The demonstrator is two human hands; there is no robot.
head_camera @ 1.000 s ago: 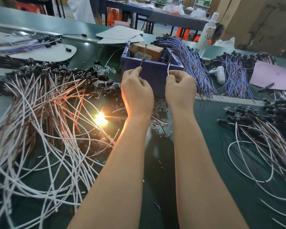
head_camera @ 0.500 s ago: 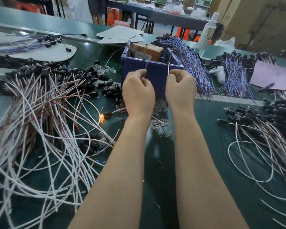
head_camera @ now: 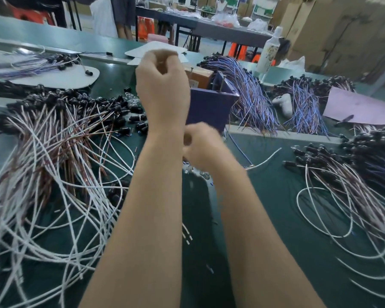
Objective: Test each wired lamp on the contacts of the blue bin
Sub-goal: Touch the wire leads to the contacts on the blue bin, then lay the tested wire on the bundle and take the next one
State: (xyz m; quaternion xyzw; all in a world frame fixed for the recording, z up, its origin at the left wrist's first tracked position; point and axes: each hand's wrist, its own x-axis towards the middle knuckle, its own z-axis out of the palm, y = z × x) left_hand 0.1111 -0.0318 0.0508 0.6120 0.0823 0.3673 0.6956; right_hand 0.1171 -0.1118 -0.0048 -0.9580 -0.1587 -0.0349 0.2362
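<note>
Light, with springy leads that tangle and small bulbs that are probably fragile, the wired lamps [head_camera: 60, 138] lie heaped near left and right on the table [head_camera: 276, 196], and are best pinched at the bare wire ends. The blurred right hand [head_camera: 201, 146] curls just before the blue bin [head_camera: 209, 107], and the left hand [head_camera: 162, 85] curls higher in front of it; what either grips I cannot tell.

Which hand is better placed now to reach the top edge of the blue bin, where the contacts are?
Probably the left hand: it is held up level with the top edge of the blue bin. The right hand is lower, in front of the bin's front wall, and is blurred.
</note>
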